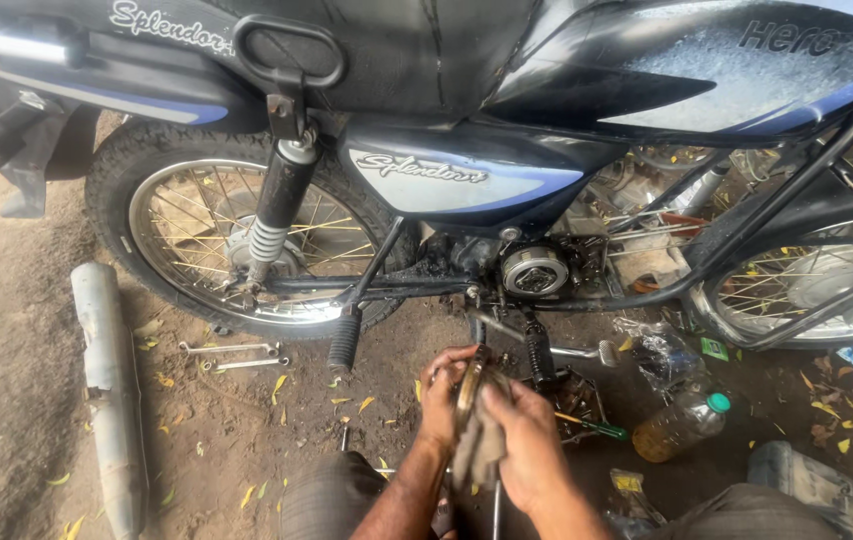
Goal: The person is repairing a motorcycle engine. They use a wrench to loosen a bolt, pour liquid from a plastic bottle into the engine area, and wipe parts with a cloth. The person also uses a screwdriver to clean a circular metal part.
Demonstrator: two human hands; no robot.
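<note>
Fingers of the left hand (444,392) grip a round metal part (467,388) on edge, low before the motorcycle (467,150); the right hand (525,440) presses a rag (479,448) against it. Wiping seems under way; turning the part to an unwiped face likely follows.

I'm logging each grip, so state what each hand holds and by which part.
The left hand grips a round metal part by its rim, edge-on. The right hand presses a rag against its lower side, fingers over the cloth.
</note>
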